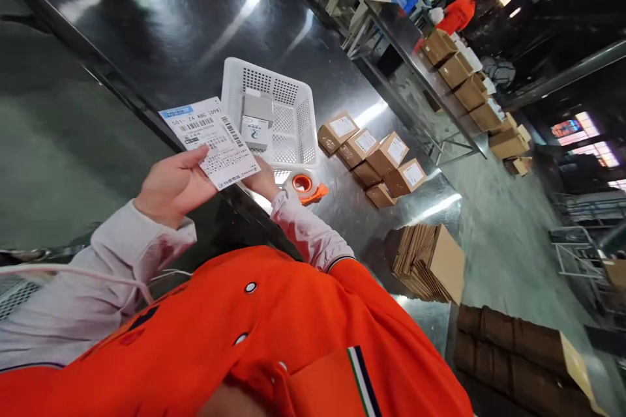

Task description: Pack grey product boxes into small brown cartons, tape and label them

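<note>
I hold a white printed label sheet (210, 141) with barcodes in front of me. My left hand (171, 186) pinches its lower left edge with thumb on top. My right hand (264, 181) is mostly hidden behind the sheet's lower right corner, seemingly gripping it from below. Just beyond the sheet stands a white perforated plastic basket (293, 124) on the shiny steel table (186, 32), holding a few small white boxes (255, 122). An orange tape dispenser (304, 184) lies beside my right wrist.
Several small labelled cardboard boxes (376, 153) are grouped right of the basket. A stack of flat cartons (430, 264) lies nearer, with more flat cartons (518, 352) at the lower right. A person in orange (457, 13) works at a far bench lined with boxes.
</note>
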A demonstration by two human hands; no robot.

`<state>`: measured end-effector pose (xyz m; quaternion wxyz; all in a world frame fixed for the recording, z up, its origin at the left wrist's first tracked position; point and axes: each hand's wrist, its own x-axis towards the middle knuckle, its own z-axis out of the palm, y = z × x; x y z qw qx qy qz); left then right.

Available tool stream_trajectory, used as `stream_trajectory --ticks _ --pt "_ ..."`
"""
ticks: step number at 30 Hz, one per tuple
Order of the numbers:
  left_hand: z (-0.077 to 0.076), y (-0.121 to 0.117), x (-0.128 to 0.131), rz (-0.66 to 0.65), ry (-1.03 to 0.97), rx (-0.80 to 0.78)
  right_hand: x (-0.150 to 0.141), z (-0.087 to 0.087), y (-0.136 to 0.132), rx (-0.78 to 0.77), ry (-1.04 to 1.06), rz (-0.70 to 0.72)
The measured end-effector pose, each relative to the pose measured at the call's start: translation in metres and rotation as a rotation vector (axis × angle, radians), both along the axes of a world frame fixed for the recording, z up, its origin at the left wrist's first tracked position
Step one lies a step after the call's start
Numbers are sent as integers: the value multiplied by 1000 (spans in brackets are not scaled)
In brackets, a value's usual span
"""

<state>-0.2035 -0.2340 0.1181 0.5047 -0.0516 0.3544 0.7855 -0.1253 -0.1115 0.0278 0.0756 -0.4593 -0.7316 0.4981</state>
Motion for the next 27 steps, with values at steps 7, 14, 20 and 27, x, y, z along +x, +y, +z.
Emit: stream_trajectory --ticks 7,14,20,27 --pt "-7 19 10 -101 20 49 48 -24 55 469 -280 204" --pt "-20 54 15 -179 96 90 83 -28 31 593 -150 191" --pt "-23 70 22 -221 57 94 241 1 53 569 -284 -399" --pt "-20 80 37 -340 29 -7 438 49 51 550 -539 -985"
